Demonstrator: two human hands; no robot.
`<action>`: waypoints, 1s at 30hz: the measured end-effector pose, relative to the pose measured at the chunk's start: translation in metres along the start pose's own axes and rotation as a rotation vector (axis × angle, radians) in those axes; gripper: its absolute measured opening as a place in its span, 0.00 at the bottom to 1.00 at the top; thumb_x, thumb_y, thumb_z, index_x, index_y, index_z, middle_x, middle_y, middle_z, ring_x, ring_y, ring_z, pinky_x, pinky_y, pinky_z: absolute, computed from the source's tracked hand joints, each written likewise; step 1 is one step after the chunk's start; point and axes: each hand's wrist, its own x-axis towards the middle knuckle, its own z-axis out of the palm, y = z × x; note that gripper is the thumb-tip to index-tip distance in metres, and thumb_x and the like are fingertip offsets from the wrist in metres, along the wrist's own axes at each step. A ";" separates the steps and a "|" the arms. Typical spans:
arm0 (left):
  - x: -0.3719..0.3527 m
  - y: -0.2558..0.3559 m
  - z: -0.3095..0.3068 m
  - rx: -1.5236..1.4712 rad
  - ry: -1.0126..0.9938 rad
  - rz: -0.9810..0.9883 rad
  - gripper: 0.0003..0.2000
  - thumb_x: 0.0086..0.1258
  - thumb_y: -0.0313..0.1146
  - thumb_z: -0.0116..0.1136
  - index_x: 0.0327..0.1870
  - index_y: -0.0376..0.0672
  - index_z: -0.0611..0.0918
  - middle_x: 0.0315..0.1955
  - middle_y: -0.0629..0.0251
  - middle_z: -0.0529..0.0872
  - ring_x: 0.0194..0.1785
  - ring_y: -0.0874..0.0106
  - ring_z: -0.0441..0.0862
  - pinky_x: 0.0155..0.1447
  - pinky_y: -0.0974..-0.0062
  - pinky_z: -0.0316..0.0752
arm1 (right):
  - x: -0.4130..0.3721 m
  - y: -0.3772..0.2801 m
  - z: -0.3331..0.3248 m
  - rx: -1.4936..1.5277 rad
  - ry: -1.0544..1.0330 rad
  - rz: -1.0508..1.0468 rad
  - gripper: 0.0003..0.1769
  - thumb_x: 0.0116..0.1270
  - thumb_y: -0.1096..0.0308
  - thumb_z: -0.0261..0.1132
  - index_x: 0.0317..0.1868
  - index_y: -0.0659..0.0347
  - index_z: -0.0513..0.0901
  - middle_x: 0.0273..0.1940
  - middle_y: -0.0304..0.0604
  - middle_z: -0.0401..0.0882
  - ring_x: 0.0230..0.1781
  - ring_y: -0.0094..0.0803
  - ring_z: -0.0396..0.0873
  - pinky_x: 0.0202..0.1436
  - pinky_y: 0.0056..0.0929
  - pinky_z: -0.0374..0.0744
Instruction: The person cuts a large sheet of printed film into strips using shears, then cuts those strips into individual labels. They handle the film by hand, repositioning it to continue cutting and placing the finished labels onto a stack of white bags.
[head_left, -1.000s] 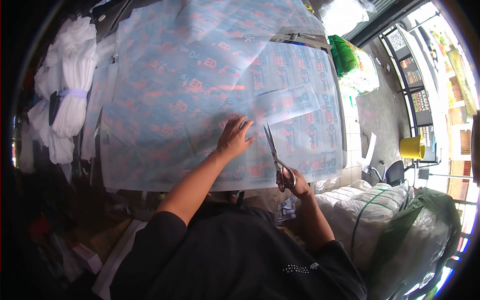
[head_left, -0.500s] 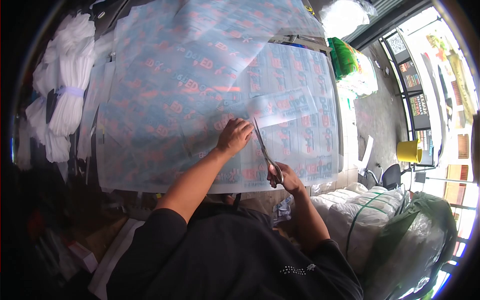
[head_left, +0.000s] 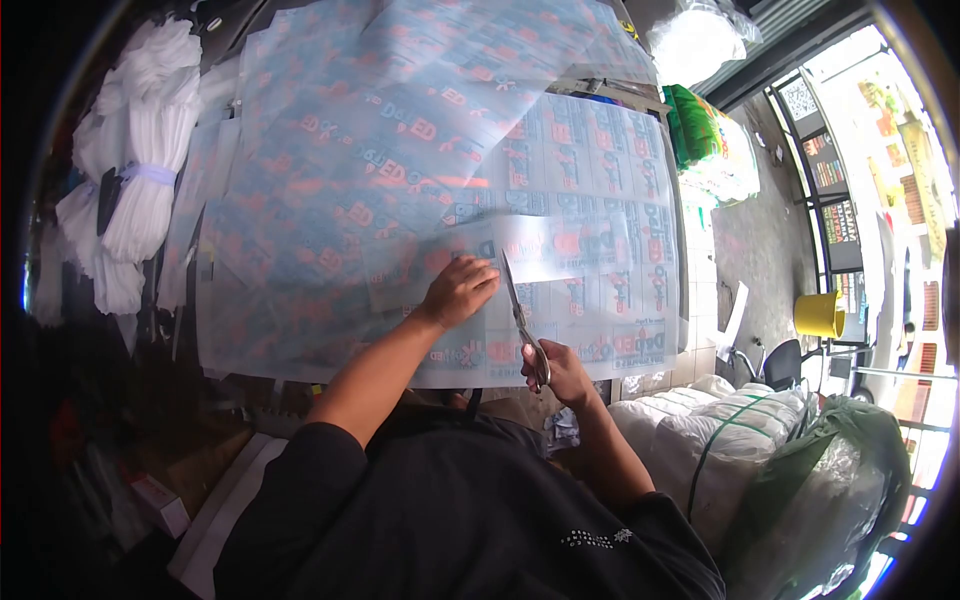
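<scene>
In my right hand (head_left: 558, 372) is a pair of metal scissors (head_left: 521, 322), gripped by the handles near the table's front edge, with the blades pointing away from me. My left hand (head_left: 460, 291) is closed, its fingertips bunched at the left end of a translucent printed strip (head_left: 575, 246), close beside the blades. The exact pinch is hidden by the fingers. This strip lies over larger translucent sheets (head_left: 300, 300) printed in red and blue lettering, which spread across the table.
White bundled plastic (head_left: 150, 180) hangs at the left. Right of the table stand a green and white sack (head_left: 712, 140) and, farther off, a yellow bucket (head_left: 820, 314). Large wrapped white bales (head_left: 740, 440) sit at my right side. A white box (head_left: 160, 503) is low on the left.
The printed strip has swung down and now lies more level, nearer the sheets. My right hand and the scissors have shifted slightly left and toward me. My left hand has moved a little toward me.
</scene>
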 end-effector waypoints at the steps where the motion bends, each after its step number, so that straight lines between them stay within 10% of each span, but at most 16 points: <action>1: 0.000 0.003 -0.003 0.001 0.000 0.001 0.06 0.52 0.22 0.64 0.31 0.41 0.81 0.36 0.68 0.81 0.45 0.66 0.79 0.49 0.66 0.73 | 0.001 -0.002 0.003 0.027 0.005 0.012 0.28 0.64 0.44 0.61 0.29 0.66 0.75 0.22 0.39 0.74 0.19 0.23 0.73 0.24 0.22 0.72; 30: -0.026 0.025 -0.055 0.025 0.002 0.051 0.06 0.55 0.26 0.66 0.32 0.42 0.82 0.40 0.69 0.81 0.50 0.70 0.79 0.55 0.62 0.73 | 0.031 -0.011 0.044 0.158 -0.008 0.040 0.27 0.62 0.44 0.64 0.31 0.65 0.75 0.24 0.40 0.74 0.19 0.22 0.72 0.22 0.21 0.72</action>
